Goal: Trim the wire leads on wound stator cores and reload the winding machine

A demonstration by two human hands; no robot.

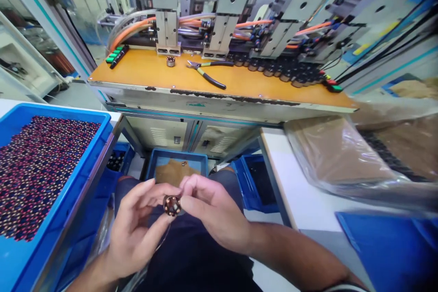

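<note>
A small round motor stator (172, 205) with copper windings around its ring is held over my lap, its open face turned up towards me. My left hand (137, 223) grips it between thumb and fingertips from the left. At its right edge, my right hand (215, 212) has thumb and fingers pinched together, touching the rim. Whatever lies between those right fingertips is hidden. A thin wire (165, 236) hangs down below the stator by my left thumb.
A blue tray (106, 123) full of small wound parts stands left. Ahead, an orange bench (137, 73) carries cutting pliers (208, 75), another stator (170, 61) and a row of dark parts (273, 69) beneath machine heads. Plastic-wrapped packs (335, 146) lie right; a blue bin (178, 153) sits below.
</note>
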